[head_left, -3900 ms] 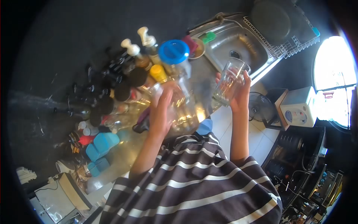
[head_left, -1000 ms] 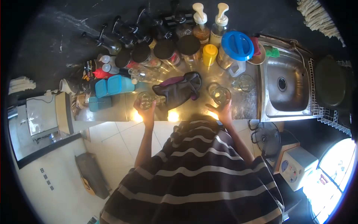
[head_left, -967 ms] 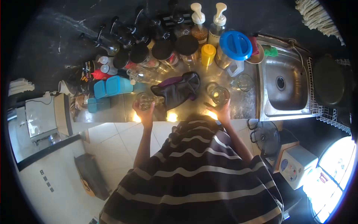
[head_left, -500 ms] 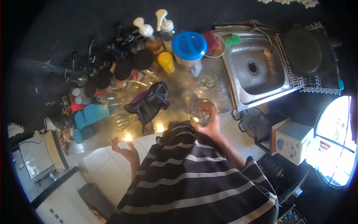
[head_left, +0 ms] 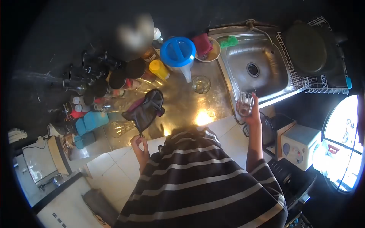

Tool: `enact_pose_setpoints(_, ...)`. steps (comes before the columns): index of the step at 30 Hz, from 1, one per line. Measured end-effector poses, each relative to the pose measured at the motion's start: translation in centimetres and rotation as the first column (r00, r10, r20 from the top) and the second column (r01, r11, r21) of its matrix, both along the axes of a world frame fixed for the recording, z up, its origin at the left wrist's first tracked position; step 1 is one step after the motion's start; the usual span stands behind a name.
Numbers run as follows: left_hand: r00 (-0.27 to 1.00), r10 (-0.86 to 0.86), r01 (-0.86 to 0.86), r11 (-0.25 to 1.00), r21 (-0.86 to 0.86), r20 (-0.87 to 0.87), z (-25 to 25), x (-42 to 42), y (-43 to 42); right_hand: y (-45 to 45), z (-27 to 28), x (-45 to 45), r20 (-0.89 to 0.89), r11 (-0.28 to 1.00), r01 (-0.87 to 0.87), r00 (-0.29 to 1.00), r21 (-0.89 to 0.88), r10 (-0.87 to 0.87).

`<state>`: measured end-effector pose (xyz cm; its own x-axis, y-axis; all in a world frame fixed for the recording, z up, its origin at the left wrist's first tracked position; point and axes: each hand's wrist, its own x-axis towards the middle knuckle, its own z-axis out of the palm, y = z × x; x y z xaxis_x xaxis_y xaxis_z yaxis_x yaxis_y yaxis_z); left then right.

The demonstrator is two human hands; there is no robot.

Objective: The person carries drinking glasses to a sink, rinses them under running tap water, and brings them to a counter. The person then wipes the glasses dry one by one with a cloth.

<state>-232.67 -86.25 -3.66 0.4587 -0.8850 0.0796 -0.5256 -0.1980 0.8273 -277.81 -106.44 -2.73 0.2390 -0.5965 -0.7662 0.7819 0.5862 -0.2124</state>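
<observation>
My right hand (head_left: pixel 251 112) is wrapped round a clear glass (head_left: pixel 246 103), held by the near left corner of the sink (head_left: pixel 262 99). At the counter's front edge my left hand (head_left: pixel 140 146) has its thumb and fingers curled toward each other; whether a thin strap of the dark cloth is between them I cannot tell. That dark cloth with purple parts (head_left: pixel 146 110) lies just above it. Left of the cloth is a clear ribbed glass item (head_left: pixel 123 128) on its side. Another clear glass (head_left: pixel 201 84) stands on the steel counter (head_left: pixel 182 102), below the blue-lidded pitcher (head_left: pixel 178 52).
Along the back stand several dark-lidded jars (head_left: pixel 118 79) and a yellow bottle (head_left: pixel 159 70). Teal containers (head_left: pixel 91 121) sit at the left. A bowl with a red cloth (head_left: pixel 203 45) and a green cloth (head_left: pixel 229 41) are near the sink. A wire rack (head_left: pixel 327 90) is at the right.
The glass in my right hand has moved right, from over the counter to the sink's edge. My left hand has let go of the ribbed glass item and now lies near the cloth. The view has turned.
</observation>
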Motion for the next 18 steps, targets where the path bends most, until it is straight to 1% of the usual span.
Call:
enact_pose_setpoints(2,1.000,0.007,-0.008,0.999,0.033,0.021,0.2,-0.4,0.1,2.2,2.9,2.2,-0.213,0.998,-0.007,0.977,-0.056,-0.005)
enact_pose_setpoints(3,0.999,0.007,-0.009,0.998,0.063,0.036,0.3,-0.5,0.3,3.5,2.8,2.6,-0.296,0.980,-0.132,0.952,-0.147,0.083)
enact_pose_setpoints(4,0.999,0.029,-0.030,0.998,0.055,0.022,-0.2,-0.4,0.4,4.8,2.5,3.0,-0.383,0.938,-0.259,0.910,-0.229,0.157)
enact_pose_setpoints(5,0.999,0.042,-0.043,0.997,0.059,0.026,-0.5,-0.5,0.6,5.9,1.6,3.4,-0.377,0.836,-0.377,0.898,-0.398,0.225)
enact_pose_setpoints(6,0.999,0.044,-0.046,0.996,0.078,0.024,-0.5,-0.7,0.6,6.5,0.8,4.6,-0.552,0.824,-0.502,0.779,-0.263,0.298)
enact_pose_setpoints(8,0.999,0.046,-0.047,0.994,0.100,0.011,-1.3,-0.6,0.7,6.2,1.5,9.1,-0.700,0.615,-0.665,0.671,-0.424,0.242)
enact_pose_setpoints(9,0.998,0.060,-0.060,0.994,0.090,0.003,-1.3,-1.0,0.5,6.3,-0.5,10.9,-0.727,0.569,-0.683,0.656,-0.458,0.203)
enact_pose_setpoints(10,0.999,0.014,-0.020,0.993,0.113,0.052,-0.8,-1.1,0.0,5.8,-0.9,13.4,-0.748,0.515,-0.702,0.644,-0.492,0.162)
enact_pose_setpoints(11,0.999,0.006,-0.012,0.993,0.114,0.049,-0.5,-1.1,-0.2,5.3,-0.8,15.2,-0.877,0.447,-0.826,0.452,-0.344,0.161)
enact_pose_setpoints(12,1.000,-0.010,0.008,0.993,0.122,0.019,-0.4,-0.9,-0.1,4.3,0.9,17.2,-0.962,0.381,-0.909,0.238,-0.171,0.136)
enact_pose_setpoints(13,0.999,-0.009,0.013,0.989,0.145,-0.032,-0.5,-0.5,0.2,3.5,-0.1,18.8,-0.976,0.364,-0.923,0.177,-0.120,0.126)
enact_pose_setpoints(14,0.996,-0.008,0.023,0.986,0.165,-0.087,-0.8,-0.1,0.5,3.1,-0.6,20.0,-0.976,0.347,-0.929,0.180,-0.127,0.125)
enact_pose_setpoints(15,0.992,0.007,0.013,0.987,0.161,-0.125,-1.0,0.2,0.9,2.8,-0.7,21.1,-0.980,0.323,-0.930,0.197,-0.174,0.041)
enact_pose_setpoints(16,0.992,0.025,-0.005,0.988,0.156,-0.125,-1.2,0.6,1.4,2.5,-1.0,22.0,-0.976,0.294,-0.931,0.214,-0.217,-0.041)
enact_pose_setpoints(18,0.963,0.123,-0.044,0.949,0.312,-0.239,-1.8,1.2,2.9,2.3,-4.0,23.2,-0.974,0.275,-0.935,0.223,-0.225,-0.041)
